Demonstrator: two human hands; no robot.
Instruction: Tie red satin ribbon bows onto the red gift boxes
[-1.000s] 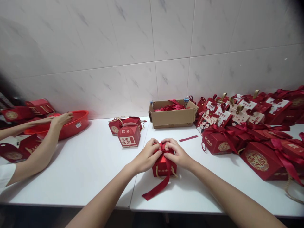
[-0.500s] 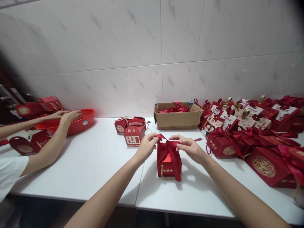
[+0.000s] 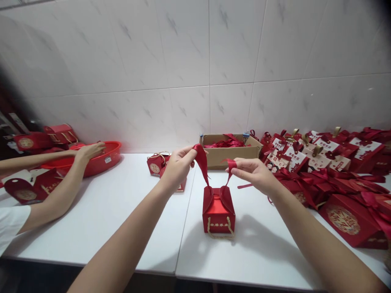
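Note:
A small red gift box (image 3: 218,211) with gold lettering and a twisted gold cord handle stands upright on the white table. Dark red ribbon (image 3: 202,162) runs through the holes in its two top flaps. My left hand (image 3: 179,167) pinches one end of the ribbon, up and to the left of the box. Up and to the right, my right hand (image 3: 252,171) has its fingers closed on the other end. Both ribbon ends are lifted above the flaps, apart from each other. Neither hand touches the box itself.
Behind my hands stands a cardboard box (image 3: 220,159) of ribbons. Finished-looking red boxes (image 3: 351,219) crowd the right side. Small red boxes (image 3: 156,165) sit left of centre. A co-worker's hands (image 3: 88,151) are over a red basin (image 3: 111,158) at far left.
My hands have risen and moved apart, drawing the ribbon ends up and outward. The ribbon that hung over the box's front is now lifted, uncovering the lettering and cord.

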